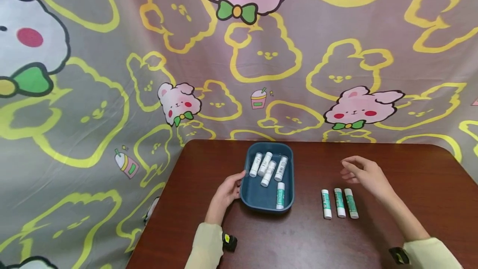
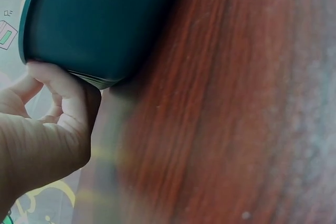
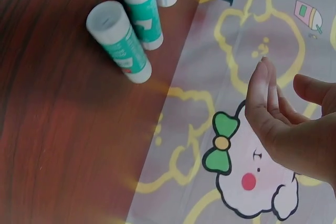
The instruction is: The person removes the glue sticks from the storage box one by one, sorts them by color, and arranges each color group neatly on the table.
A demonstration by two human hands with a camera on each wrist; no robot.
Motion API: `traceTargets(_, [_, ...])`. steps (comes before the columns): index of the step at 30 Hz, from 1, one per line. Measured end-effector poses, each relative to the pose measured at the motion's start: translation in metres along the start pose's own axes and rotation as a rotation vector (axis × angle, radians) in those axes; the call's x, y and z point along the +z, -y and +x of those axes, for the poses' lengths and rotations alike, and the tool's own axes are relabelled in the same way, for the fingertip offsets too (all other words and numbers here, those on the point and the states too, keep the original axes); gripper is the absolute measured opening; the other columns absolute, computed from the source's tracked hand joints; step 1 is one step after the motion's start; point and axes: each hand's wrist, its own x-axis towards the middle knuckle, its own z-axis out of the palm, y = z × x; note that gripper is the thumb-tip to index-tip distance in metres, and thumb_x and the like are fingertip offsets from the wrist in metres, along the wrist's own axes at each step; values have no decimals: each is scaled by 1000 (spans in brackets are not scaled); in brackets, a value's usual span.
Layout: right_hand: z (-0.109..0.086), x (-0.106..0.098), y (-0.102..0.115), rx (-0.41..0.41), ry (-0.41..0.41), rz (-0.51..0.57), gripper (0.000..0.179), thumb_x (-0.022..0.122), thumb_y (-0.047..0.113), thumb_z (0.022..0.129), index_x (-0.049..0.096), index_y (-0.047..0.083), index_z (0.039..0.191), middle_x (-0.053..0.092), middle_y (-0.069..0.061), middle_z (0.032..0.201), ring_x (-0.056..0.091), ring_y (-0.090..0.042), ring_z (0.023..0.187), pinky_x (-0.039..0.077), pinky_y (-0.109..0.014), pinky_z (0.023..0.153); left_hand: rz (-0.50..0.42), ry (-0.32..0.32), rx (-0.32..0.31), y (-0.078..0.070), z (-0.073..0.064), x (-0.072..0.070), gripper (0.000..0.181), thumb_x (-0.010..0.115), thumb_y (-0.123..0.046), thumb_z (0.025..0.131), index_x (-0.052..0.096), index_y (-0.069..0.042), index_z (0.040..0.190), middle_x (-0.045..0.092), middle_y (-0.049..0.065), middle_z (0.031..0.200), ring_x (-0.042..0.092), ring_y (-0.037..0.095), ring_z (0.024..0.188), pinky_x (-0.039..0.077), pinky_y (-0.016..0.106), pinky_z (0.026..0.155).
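My left hand (image 1: pixel 227 190) holds the left side of a dark blue plastic bin (image 1: pixel 261 202); the left wrist view shows its fingers (image 2: pixel 63 85) bent against the bin's outer wall. Inside lie several white glue sticks, including one with its green label (image 1: pixel 280 195) facing up near the front. To the bin's right, three green-and-white glue sticks (image 1: pixel 339 202) lie side by side on the table. My right hand (image 1: pixel 367 175) hovers beyond and right of these three, fingers loosely bent, thumb apart from them in the right wrist view, with nothing in its grasp.
The dark brown wooden table (image 1: pixel 261 244) has rounded far corners. A grey curtain (image 1: pixel 224 115) with cartoon animals hangs behind it and along the left side. Dark wrist straps (image 1: pixel 229 242) sit at both cuffs.
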Motion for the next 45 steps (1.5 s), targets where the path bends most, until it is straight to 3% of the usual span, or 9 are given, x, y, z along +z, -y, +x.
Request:
traceTargets(9, [7,13,7,-4,25,31,41,54,20,110,54,-16,129,72,-26,98,72,-14,76,60,-29,68,2,12,-2,0,0,1,25,51,-28,109,65,-9,100,68,-2,84,66,10,70,55,27,67])
traceTargets(20, [10,38,19,-21,61,56,36,56,18,109,57,-12,128,73,-21,95,73,-23,79,60,-28,69,3,13,-2,0,-2,3,21,54,-28,108,63,-12,99,68,-4,84,65,10,70,54,26,67])
traceTargets(31, [13,72,30,-4,109,83,32,59,18,107,61,-8,125,73,-19,94,72,-28,80,62,-40,74,5,-10,-7,4,-1,0,21,53,-30,108,64,-13,100,68,-5,84,65,9,71,54,26,68])
traceTargets(45, [21,107,40,12,158,103,30,60,13,105,63,-10,123,72,-15,90,71,-33,80,62,-40,74,-8,8,-7,2,0,0,23,52,-29,108,64,-15,94,66,-5,80,63,8,67,53,25,65])
